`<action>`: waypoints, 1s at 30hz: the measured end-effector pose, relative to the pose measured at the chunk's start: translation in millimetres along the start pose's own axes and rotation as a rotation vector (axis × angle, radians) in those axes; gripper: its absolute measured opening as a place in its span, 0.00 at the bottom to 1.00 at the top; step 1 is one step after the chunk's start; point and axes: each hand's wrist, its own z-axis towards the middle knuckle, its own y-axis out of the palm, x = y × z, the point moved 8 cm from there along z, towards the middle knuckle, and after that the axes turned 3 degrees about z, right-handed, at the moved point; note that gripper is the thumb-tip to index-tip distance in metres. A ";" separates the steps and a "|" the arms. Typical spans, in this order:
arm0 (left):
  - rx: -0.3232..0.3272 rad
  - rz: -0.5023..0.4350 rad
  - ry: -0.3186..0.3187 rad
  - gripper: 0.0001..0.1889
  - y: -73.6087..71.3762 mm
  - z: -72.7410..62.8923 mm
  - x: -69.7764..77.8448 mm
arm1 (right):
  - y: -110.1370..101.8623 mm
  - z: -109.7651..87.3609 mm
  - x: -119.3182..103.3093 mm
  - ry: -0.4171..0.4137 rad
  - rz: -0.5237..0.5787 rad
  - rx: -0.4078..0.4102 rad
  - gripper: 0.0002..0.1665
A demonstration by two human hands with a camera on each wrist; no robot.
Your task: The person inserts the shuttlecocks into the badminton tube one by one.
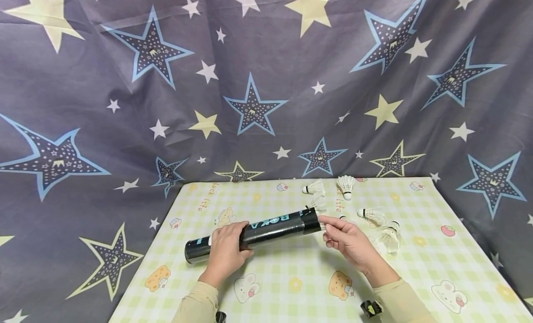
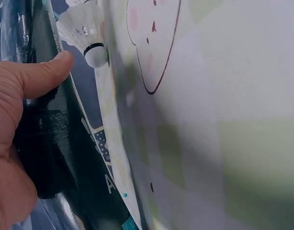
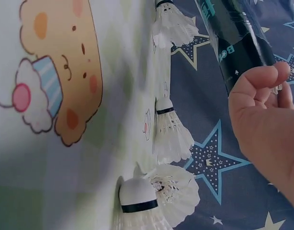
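A black shuttlecock tube with blue lettering is held at a slant above the table, its right end higher. My left hand grips it left of the middle, the thumb lying along its side in the left wrist view. At the tube's right end is my right hand, its thumb and fingers pinching the pale feather edge of a shuttlecock. Most of that shuttlecock is hidden inside the tube and behind the fingers, and only a pale sliver shows in the right wrist view.
Several white shuttlecocks lie on the table, among them one at the back and a cluster beyond the right hand. The table wears a green checked cloth with cartoon prints. A star-patterned curtain hangs behind it.
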 end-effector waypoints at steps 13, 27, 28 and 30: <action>0.019 -0.026 -0.032 0.45 -1.3 0.7 -3.5 | -15.3 -2.2 -1.3 -0.008 -0.398 0.296 0.26; 0.059 -0.036 -0.053 0.46 -4.2 0.2 -2.5 | 8.1 4.5 12.9 0.031 -0.351 0.146 0.22; 0.062 -0.037 -0.052 0.46 -4.6 0.3 -1.7 | 9.9 5.1 13.6 0.030 -0.346 0.137 0.20; 0.070 -0.035 -0.046 0.46 -5.7 0.4 0.3 | 13.7 6.3 14.5 0.026 -0.349 0.115 0.17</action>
